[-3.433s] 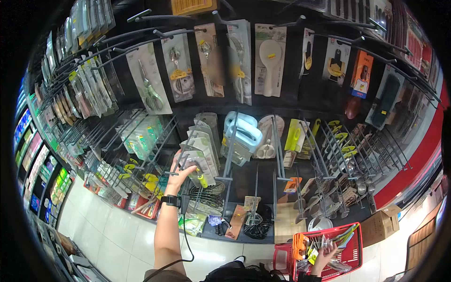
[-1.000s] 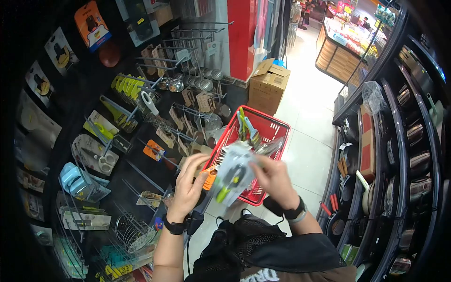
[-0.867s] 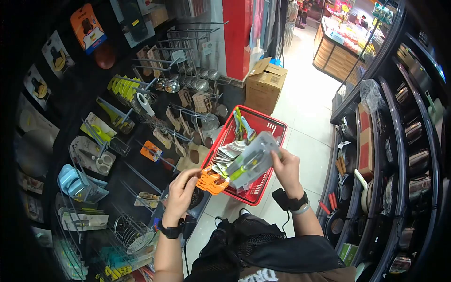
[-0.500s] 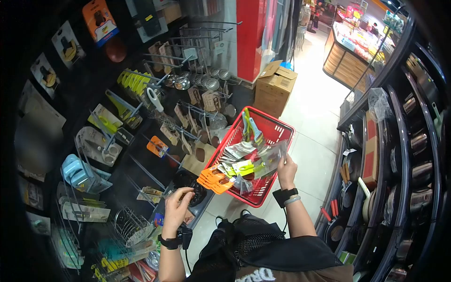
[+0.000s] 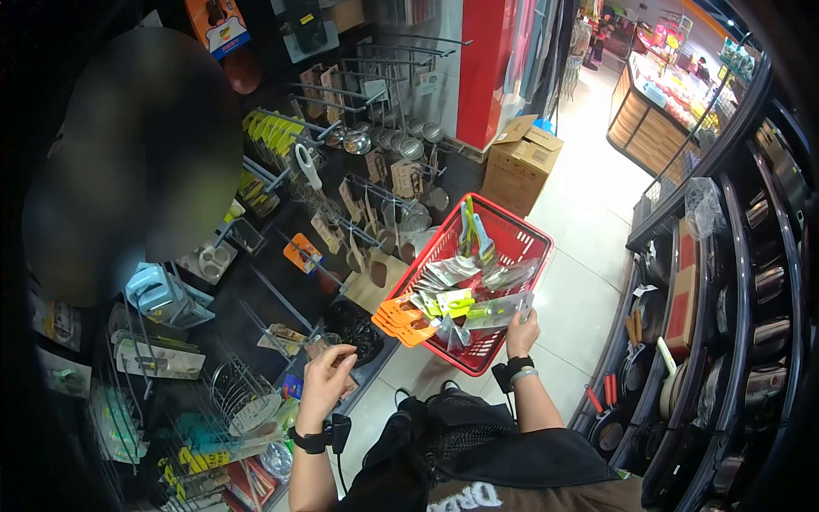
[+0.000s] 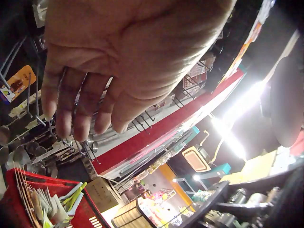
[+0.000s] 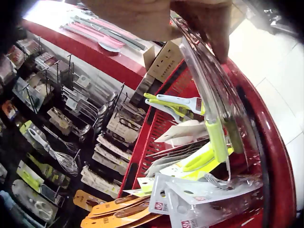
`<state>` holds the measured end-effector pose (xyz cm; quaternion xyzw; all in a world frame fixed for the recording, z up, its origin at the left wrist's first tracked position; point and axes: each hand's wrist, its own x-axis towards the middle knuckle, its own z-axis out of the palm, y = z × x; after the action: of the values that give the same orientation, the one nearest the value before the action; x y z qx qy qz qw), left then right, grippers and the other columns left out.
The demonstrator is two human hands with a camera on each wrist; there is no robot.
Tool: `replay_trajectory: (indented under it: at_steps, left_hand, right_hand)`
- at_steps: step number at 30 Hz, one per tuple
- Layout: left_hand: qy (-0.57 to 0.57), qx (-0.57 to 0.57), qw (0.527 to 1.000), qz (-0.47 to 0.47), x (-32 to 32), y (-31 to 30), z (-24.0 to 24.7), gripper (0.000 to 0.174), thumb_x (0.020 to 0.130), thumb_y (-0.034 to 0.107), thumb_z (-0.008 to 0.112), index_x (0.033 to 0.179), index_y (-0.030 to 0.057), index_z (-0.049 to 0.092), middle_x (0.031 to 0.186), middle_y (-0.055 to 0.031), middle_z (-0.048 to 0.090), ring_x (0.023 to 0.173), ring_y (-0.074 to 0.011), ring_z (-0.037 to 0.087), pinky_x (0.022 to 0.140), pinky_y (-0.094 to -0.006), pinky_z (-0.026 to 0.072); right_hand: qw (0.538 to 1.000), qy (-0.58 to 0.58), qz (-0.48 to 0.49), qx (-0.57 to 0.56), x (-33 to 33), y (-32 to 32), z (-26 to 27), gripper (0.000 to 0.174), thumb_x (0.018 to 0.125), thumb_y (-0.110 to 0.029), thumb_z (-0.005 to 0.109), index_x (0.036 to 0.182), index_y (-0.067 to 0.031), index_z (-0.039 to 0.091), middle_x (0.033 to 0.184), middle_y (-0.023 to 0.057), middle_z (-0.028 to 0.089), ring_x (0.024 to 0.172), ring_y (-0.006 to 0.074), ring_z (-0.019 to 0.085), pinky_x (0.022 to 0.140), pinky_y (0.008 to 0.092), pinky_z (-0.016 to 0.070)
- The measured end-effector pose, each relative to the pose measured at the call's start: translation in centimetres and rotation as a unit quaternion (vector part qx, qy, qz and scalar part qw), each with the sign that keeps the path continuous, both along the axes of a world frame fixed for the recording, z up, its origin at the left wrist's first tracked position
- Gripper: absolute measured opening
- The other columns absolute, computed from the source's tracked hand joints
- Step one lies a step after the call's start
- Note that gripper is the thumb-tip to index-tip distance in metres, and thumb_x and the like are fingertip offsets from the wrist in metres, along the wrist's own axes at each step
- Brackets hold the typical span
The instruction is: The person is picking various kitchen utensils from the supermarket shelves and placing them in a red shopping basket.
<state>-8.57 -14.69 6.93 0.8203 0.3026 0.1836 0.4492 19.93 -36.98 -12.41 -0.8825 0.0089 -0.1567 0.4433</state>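
Observation:
My right hand [image 5: 522,333] pinches the edge of clear blister packs [image 5: 499,311] with lime-green handles, at the near right side of the red basket [image 5: 539,256]. In the right wrist view, the packs [image 7: 216,137] stand on edge inside the basket, below my fingers [image 7: 218,42]. What tool they contain is unclear. Nothing is in my left hand [image 5: 327,380], which hovers left of the basket with relaxed fingers; the left wrist view shows those fingers [image 6: 81,118] hanging down. Orange-carded packs [image 5: 401,321] lie over the basket's near left rim, beside green-and-white cards [image 5: 444,302].
Green and blue handled utensils [image 5: 476,235] lie at the basket's far end. Hooks with ladles [image 5: 409,145] and other packaged kitchen tools line the left wall. A cardboard box [image 5: 520,171] stands behind the basket. Pan shelves [image 5: 670,341] run along the right.
My left hand was at a hanging pack, then both hands had green-handled packs above the basket. The left let go and drew back left; the right lowered the packs into the basket.

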Motion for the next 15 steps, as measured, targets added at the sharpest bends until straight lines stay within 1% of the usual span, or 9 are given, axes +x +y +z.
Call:
replay_trajectory:
  at_steps: [2,3,4,5,7,8,10,12,15]
  left_hand:
    - [0.004,-0.014,1.000,0.005,-0.4,0.0,-0.2,0.018,0.084,0.013,0.062,0.098,0.0020,0.063,0.085,-0.0105,0.066,0.072,-0.0157,0.063,0.065,-0.0272,0.0475]
    - [-0.006,-0.002,1.000,0.004,-0.4,0.2,-0.7,0.018,0.084,0.012,0.062,0.098,0.0017,0.063,0.084,-0.0102,0.066,0.072,-0.0154,0.062,0.065,-0.0270,0.0474]
    - [-0.015,0.010,1.000,0.003,-0.6,0.3,-1.0,0.018,0.085,0.012,0.062,0.098,0.0013,0.063,0.084,-0.0099,0.066,0.071,-0.0151,0.062,0.065,-0.0268,0.0473]
    - [-0.017,0.012,1.000,0.005,-0.8,0.3,-1.1,0.018,0.085,0.012,0.062,0.098,0.0013,0.063,0.084,-0.0099,0.066,0.071,-0.0151,0.062,0.065,-0.0268,0.0473]
    - [-0.008,-0.035,0.999,0.019,-1.1,0.2,-1.2,0.018,0.085,0.012,0.062,0.098,0.0006,0.063,0.083,-0.0091,0.066,0.070,-0.0139,0.061,0.064,-0.0264,0.0473]
    - [-0.009,-0.035,0.999,0.021,-1.2,0.2,-1.1,0.018,0.085,0.012,0.062,0.098,0.0006,0.063,0.083,-0.0091,0.066,0.070,-0.0139,0.061,0.064,-0.0264,0.0473]
    - [-0.006,-0.024,1.000,0.015,-1.4,0.2,-0.8,0.018,0.085,0.011,0.062,0.099,-0.0001,0.063,0.082,-0.0082,0.065,0.068,-0.0125,0.060,0.063,-0.0261,0.0472]
    - [-0.010,-0.017,1.000,0.019,-1.7,0.3,-1.0,0.018,0.085,0.011,0.062,0.099,-0.0002,0.063,0.081,-0.0081,0.065,0.067,-0.0122,0.060,0.062,-0.0259,0.0472]
    - [-0.012,-0.006,1.000,0.029,-2.4,0.5,-0.8,0.019,0.085,0.012,0.062,0.099,-0.0005,0.063,0.081,-0.0079,0.065,0.066,-0.0120,0.060,0.061,-0.0255,0.0473]
  right_hand:
    - [0.987,0.098,0.005,-0.130,-0.3,-0.8,0.3,0.026,0.078,-0.021,0.058,0.089,0.0031,0.058,0.083,0.0272,0.062,0.076,0.0438,0.060,0.069,0.0488,0.0472]
    - [0.982,0.118,0.017,-0.144,-0.2,-1.1,0.0,0.030,0.075,-0.026,0.059,0.086,0.0021,0.061,0.081,0.0277,0.062,0.075,0.0438,0.061,0.071,0.0492,0.0481]
    - [0.983,0.117,0.018,-0.143,-0.5,-1.2,-0.2,0.030,0.075,-0.026,0.059,0.086,0.0021,0.061,0.081,0.0277,0.062,0.075,0.0438,0.061,0.071,0.0492,0.0481]
    - [0.980,0.127,0.044,-0.147,-0.8,-1.2,0.1,0.029,0.074,-0.025,0.060,0.084,0.0026,0.061,0.080,0.0281,0.062,0.075,0.0441,0.061,0.070,0.0495,0.0483]
    - [0.974,0.150,0.087,-0.143,-1.4,-1.1,0.6,0.031,0.071,-0.026,0.061,0.079,0.0047,0.063,0.079,0.0290,0.062,0.075,0.0445,0.062,0.070,0.0495,0.0494]
    - [0.974,0.148,0.090,-0.144,-1.4,-1.1,0.1,0.031,0.071,-0.026,0.061,0.079,0.0047,0.063,0.079,0.0290,0.062,0.075,0.0445,0.062,0.070,0.0495,0.0494]
    - [0.935,0.254,0.150,-0.196,-1.3,-1.4,-1.9,0.036,0.071,-0.027,0.060,0.082,0.0070,0.064,0.080,0.0290,0.063,0.078,0.0431,0.063,0.073,0.0480,0.0501]
    - [0.930,0.261,0.167,-0.197,-1.9,-1.3,-1.9,0.036,0.070,-0.027,0.060,0.082,0.0069,0.065,0.080,0.0282,0.063,0.080,0.0418,0.063,0.074,0.0471,0.0506]
    - [0.914,0.285,0.188,-0.219,-2.3,-1.0,-1.7,0.032,0.068,-0.025,0.060,0.077,0.0057,0.066,0.078,0.0275,0.063,0.078,0.0410,0.063,0.074,0.0475,0.0505]
